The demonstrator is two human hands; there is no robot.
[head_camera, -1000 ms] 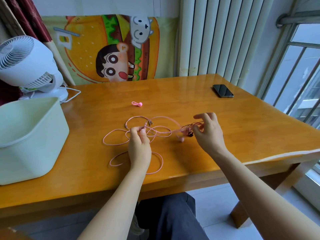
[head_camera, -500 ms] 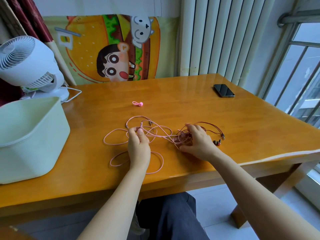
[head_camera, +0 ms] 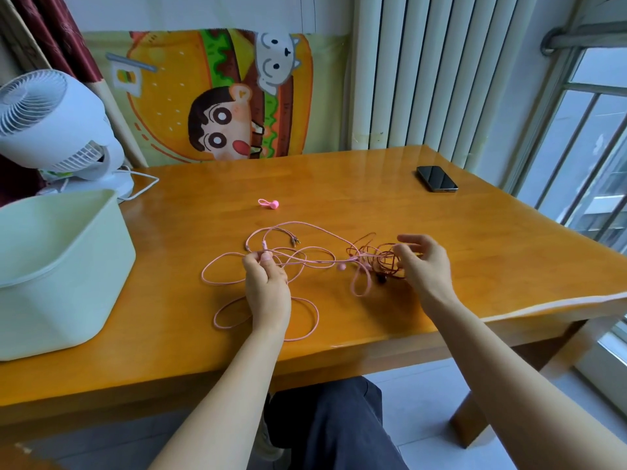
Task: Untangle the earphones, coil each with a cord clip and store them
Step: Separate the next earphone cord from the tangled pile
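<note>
Pinches pink earphone cord (head_camera: 202, 275) w/ L hand (head_camera: 267, 286) to anchor it. Hovers R hand (head_camera: 425, 266), half-spread, at dark-red earphones (head_camera: 380, 259) by its fingertips; grip unclear. Leaves cord clip (head_camera: 269, 204) beyond L hand for later.

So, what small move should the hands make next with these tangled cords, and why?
Probably the right hand, its fingers at the dark red cord bundle, should ease that bundle off to the right while the left hand holds down the pink cord it pinches. The two cords cross between the hands, so pulling them apart gently may show where they lock.
</note>
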